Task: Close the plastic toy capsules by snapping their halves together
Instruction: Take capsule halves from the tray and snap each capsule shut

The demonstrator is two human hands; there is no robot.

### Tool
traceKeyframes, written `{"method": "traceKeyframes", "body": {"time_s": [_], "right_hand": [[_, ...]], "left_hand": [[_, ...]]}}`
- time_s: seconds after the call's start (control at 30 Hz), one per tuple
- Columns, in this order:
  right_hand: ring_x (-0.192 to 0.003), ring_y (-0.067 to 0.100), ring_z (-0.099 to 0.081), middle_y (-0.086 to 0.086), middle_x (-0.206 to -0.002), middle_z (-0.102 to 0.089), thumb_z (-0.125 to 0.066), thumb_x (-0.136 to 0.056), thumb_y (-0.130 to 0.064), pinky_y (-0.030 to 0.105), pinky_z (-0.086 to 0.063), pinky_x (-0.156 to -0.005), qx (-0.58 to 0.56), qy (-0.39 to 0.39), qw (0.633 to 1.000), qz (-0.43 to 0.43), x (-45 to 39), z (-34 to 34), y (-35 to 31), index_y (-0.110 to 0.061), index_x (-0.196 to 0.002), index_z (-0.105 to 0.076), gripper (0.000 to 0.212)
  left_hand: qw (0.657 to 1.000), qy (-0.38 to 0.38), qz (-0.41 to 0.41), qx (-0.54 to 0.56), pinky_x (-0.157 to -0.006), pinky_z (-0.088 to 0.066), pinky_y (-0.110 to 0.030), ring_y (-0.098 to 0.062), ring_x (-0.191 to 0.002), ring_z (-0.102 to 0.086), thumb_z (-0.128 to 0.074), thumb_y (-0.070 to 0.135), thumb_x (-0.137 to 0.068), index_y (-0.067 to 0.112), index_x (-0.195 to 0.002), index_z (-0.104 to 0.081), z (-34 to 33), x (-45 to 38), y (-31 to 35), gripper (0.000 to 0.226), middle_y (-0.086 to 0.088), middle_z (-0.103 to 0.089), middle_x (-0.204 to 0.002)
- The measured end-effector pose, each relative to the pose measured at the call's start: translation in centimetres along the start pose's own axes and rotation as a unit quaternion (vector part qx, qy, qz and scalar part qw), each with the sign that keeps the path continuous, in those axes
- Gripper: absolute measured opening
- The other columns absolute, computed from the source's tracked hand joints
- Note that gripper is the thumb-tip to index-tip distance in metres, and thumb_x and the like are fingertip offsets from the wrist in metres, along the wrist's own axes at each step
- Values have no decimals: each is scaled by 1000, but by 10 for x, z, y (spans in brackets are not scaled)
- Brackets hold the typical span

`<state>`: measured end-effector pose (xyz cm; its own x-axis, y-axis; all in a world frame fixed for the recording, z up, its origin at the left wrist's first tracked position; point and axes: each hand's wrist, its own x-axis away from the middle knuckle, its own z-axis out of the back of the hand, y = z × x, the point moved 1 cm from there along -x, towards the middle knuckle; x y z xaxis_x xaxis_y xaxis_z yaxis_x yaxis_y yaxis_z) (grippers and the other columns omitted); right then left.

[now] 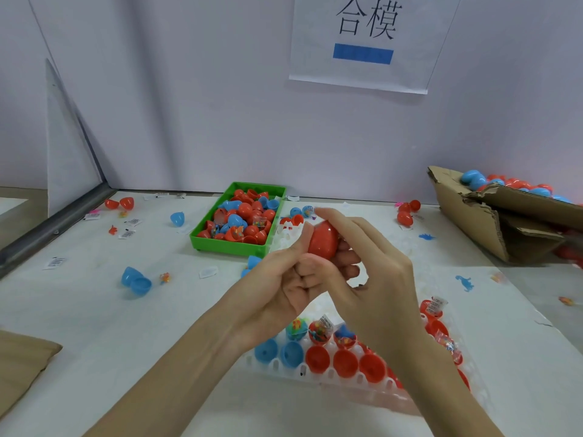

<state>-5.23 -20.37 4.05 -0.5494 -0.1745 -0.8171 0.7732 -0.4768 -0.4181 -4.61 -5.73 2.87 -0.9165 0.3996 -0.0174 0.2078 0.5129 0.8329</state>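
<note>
Nearest you, at the table's [94, 357] front edge: a white rack [347, 381] holding a row of empty halves, two blue [279, 353] and three red [345, 362], with filled halves [320, 332] in the row behind. More red halves [437, 328] sit at the rack's right side, partly hidden by your right forearm.

Front left corner: a brown bag [22, 361], only its edge in view.

Above the rack, mid-table: your left hand [284, 282] and right hand [369, 266], both wrapped around one red capsule [323, 241]. The left thumb presses its left side with the other fingers curled beneath; the right fingers curve over its top and right side. You cannot tell whether its halves are fully joined.

Left of the hands: an open blue capsule [135, 280] lying on the table, a small toy [164, 277] just beside it.

Behind the hands: a green tray [227, 246] heaped with red and blue halves.

Far left edge: two red halves [120, 203], a blue half [177, 218], scattered paper labels [127, 234].

Far right corner: a torn cardboard box [473, 222] holding red and blue capsules; red halves [407, 212] on the table near it.

On the wall: a paper sign [366, 42].
</note>
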Motion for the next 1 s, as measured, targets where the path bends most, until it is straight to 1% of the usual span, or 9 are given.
{"method": "traceKeyframes", "body": {"time_s": [0.07, 0.2, 0.3, 0.4, 0.53, 0.63, 0.77, 0.83, 1.0], "right_hand": [[-108, 11, -67, -3, -119, -69, -72, -92, -27, 18, -53, -89, -58, 2, 998, -23, 0, -2, -5, -11, -136, -63, 47], [-100, 18, -72, -11, -109, -72, -75, -90, -21, 25, -60, -82, -178, -18, 977, -119, -2, -3, -10, -27, -122, -67, 34], [-100, 17, -70, -12, -105, -71, -75, -91, -14, 29, -59, -83, -139, -41, 983, -117, -3, -1, -4, -26, -118, -68, 30], [-97, 12, -67, -10, -102, -69, -72, -93, -9, 19, -55, -77, -66, -60, 991, -96, -1, -1, 3, -18, -119, -68, 28], [-89, 3, -62, -10, -97, -66, -68, -97, -17, 5, -45, -75, 1, -81, 994, -69, 0, -2, 11, -15, -122, -67, 25], [-87, 5, -61, -3, -105, -71, -59, -97, -29, 3, -45, -83, 35, -117, 990, -73, 1, -2, 15, -13, -131, -64, 38], [-110, -1, -60, -4, -127, -67, -65, -97, -11, 6, -44, -94, -36, -122, 990, -65, 1, -4, 12, -13, -143, -55, 47], [-118, 4, -61, -5, -130, -66, -65, -98, -6, 12, -47, -95, -94, -109, 987, -70, 2, -6, 9, -13, -144, -55, 48], [-110, 7, -63, -4, -119, -67, -62, -96, 4, 11, -47, -86, -102, -91, 989, -51, 2, -6, 8, -8, -134, -61, 40]], "left_hand": [[1000, -20, 6, 11, -104, -54, -36, -31, -122, -68, -59, 52, -96, 14, -128, -74, -2, 1, 3, 52, -18, -70, -133], [999, -41, 20, 23, -101, -55, -35, -25, -118, -71, -69, 54, -93, 7, -114, -79, 0, 2, 5, 52, -12, -77, -115], [998, -30, 46, 10, -99, -55, -36, -26, -116, -71, -63, 56, -98, 9, -124, -75, 2, 0, 3, 56, -13, -76, -118], [997, -20, 75, -1, -99, -55, -36, -26, -115, -72, -55, 59, -102, 14, -127, -75, 2, -2, 1, 55, -13, -75, -122], [995, -7, 100, -16, -95, -58, -37, -29, -110, -74, -58, 59, -99, 10, -120, -78, 7, -3, 1, 56, -16, -75, -121], [994, 45, 98, -27, -93, -60, -37, -32, -108, -75, -65, 60, -92, -1, -117, -76, 12, -4, 4, 67, -23, -74, -120], [995, 40, 17, -88, -93, -59, -32, -28, -110, -74, -70, 43, -94, 4, -116, -78, 12, -2, 13, 45, -23, -74, -120], [995, 29, 0, -96, -96, -59, -32, -30, -113, -73, -72, 37, -94, 3, -120, -76, 13, 0, 16, 42, -23, -73, -122], [997, 26, -1, -66, -93, -59, -31, -33, -115, -72, -75, 35, -90, 1, -112, -78, 10, 0, 16, 42, -25, -75, -117]]}}
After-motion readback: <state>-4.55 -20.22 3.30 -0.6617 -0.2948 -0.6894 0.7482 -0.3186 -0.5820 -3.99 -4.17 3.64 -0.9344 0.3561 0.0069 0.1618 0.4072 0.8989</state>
